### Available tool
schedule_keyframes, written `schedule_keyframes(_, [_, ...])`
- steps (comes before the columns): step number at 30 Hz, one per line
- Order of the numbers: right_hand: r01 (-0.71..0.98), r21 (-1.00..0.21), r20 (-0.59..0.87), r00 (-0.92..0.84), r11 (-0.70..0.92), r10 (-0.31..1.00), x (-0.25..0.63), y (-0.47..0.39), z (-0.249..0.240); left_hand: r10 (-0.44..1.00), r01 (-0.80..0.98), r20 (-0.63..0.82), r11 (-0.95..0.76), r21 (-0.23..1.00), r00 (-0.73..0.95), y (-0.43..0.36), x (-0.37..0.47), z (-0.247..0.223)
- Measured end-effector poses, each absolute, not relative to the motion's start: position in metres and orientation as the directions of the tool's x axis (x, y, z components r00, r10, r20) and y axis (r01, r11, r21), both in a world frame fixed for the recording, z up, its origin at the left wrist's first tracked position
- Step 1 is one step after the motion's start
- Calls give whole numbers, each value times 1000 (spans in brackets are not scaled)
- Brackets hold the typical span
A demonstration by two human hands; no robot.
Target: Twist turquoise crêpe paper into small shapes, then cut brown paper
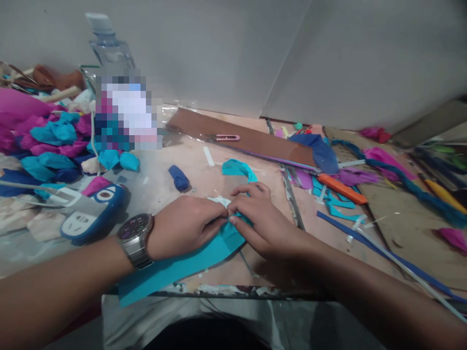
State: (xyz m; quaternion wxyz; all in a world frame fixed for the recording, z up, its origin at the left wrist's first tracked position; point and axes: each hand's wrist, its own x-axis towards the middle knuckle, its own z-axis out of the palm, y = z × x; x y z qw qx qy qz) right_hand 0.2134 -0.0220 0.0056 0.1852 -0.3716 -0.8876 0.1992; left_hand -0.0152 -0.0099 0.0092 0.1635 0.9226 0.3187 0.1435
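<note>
A turquoise crepe-like paper strip (171, 277) runs slantwise from the table's front edge up to my hands. Its far part, a twisted curl (237, 168), bends round beyond my right fingers. My left hand (184, 226), below a wristwatch (135, 238), is closed with thumb and forefinger pinching the strip. Against it, my right hand (260, 221) pinches the same spot between thumb and forefinger, its other fingers loosely bent. A small white piece (220, 200) shows just behind the fingertips. The exact pinch point is partly hidden by the fingers.
Left lies a heap of coloured paper bundles (54, 131) beside a blue-and-white power socket (91, 216). A dark blue bundle (178, 178) is nearer. Behind are pink thread snips (226, 138) on a wrapped brown sheet (251, 141). An orange cutter knife (342, 188) lies right, among scraps.
</note>
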Motion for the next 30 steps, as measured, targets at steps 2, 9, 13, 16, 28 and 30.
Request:
schedule_keyframes(2, [587,-496,189,-647,640,739,214,-22,4,647,560,140,-733,386,749,-9,-16,9])
schedule_keyframes(9, [583,-459,254,-638,671,727,213,-23,2,666,593,94,-713,374,740,-8,-13,7])
schedule_keyframes(13, [587,-459,216,-655,667,725,212,-23,2,665,598,95,-718,358,741,-10,-12,8])
schedule_keyframes(16, [592,-494,193,-639,637,744,212,-23,2,656,568,125,-720,398,744,-11,-13,9])
schedule_keyframes(28, [575,-493,235,-635,653,736,211,-22,1,669,567,93,-689,452,738,-10,-14,8])
schedule_keyframes(30, [575,-500,219,-640,647,737,210,-22,1,674,568,80,-675,471,735,-10,-14,10])
